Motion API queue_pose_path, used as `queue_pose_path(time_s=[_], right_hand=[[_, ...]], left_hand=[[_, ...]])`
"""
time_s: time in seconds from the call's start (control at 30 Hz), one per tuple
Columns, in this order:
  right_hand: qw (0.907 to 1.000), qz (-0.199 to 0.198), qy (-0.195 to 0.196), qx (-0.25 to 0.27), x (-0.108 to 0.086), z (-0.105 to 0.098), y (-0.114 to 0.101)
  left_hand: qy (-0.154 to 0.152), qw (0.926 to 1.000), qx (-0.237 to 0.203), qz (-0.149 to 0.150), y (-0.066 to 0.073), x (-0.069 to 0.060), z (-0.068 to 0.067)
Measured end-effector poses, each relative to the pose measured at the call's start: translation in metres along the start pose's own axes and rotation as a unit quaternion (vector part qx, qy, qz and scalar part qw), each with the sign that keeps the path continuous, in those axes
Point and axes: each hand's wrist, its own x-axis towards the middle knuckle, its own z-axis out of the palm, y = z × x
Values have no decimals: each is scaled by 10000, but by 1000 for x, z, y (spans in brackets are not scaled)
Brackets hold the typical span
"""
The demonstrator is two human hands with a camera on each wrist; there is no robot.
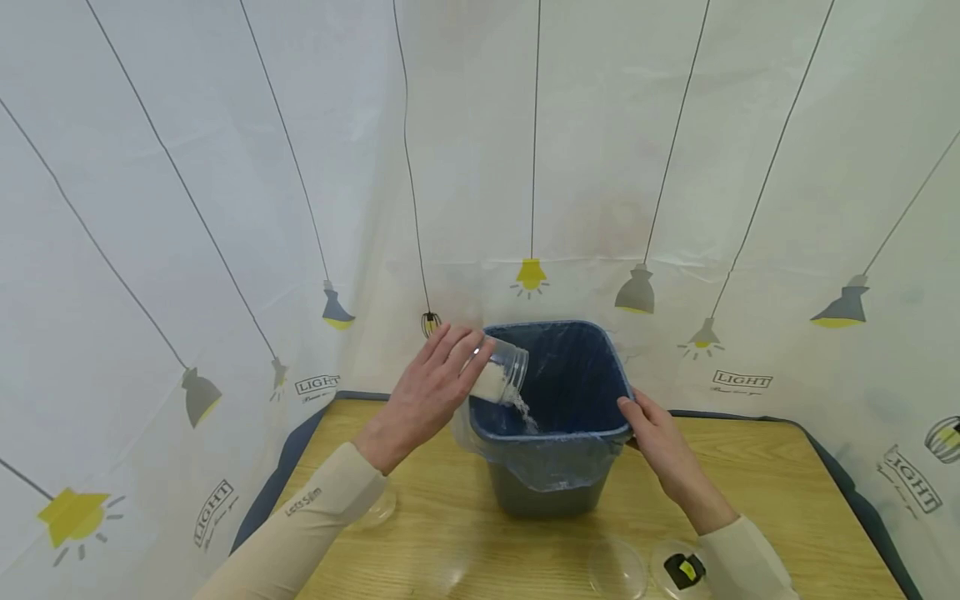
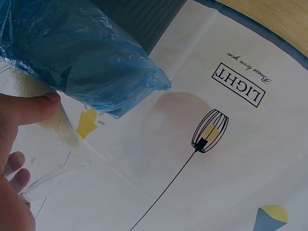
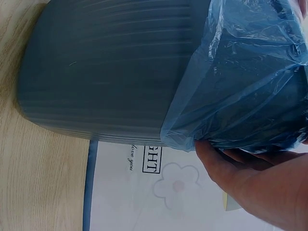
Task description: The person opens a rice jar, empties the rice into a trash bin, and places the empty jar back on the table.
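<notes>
In the head view my left hand grips a clear plastic jar, tipped sideways over the left rim of a bin. White grains that look like rice spill from its mouth into the bin. The dark grey bin stands upright on the table, lined with a thin blue plastic bag folded over its rim. My right hand holds the bin's right rim through the bag, thumb on top. In the right wrist view its fingers lie against the bag just under the rim.
On the wooden table, a clear round lid lies near the front. Beside it, by the right sleeve, is another clear round piece with a black and yellow patch. A clear round item sits near the left forearm. A printed sheet surrounds the table.
</notes>
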Motion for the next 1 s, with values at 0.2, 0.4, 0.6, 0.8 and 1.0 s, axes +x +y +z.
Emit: queue_pose_path(time_s=[0.2, 0.4, 0.6, 0.8, 1.0], right_hand=[[10000, 18, 43, -33, 0, 1, 0], [10000, 17, 49, -2, -1, 1, 1], [10000, -38, 67, 37, 0, 0, 1], [10000, -54, 34, 19, 1, 0, 1], [10000, -22, 75, 5, 0, 1, 1]], left_hand=[[-43, 10000, 61, 54, 0, -1, -1], [-39, 9999, 51, 144, -1, -2, -2], [-101, 9997, 78, 189, -1, -3, -2], [-205, 9992, 192, 287, -2, -3, -2], [-350, 9979, 289, 454, -3, -3, -5]])
